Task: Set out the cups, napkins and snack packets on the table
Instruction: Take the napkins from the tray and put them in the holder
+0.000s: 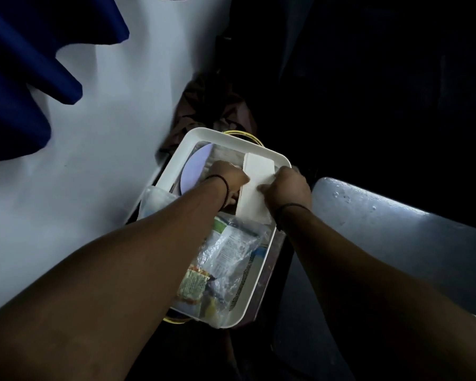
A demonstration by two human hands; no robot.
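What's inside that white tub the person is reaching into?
Inside the white tub: a white napkin stack gripped by the left hand and right hand, clear snack packets nearer the person, and a pale round disc at the far end. The arms hide whatever lies beneath them.

snack packets [226, 259], print too blurred to read

One white bin [282, 160], one napkin stack [254, 193], several snack packets [226, 259], two hands [228, 177]
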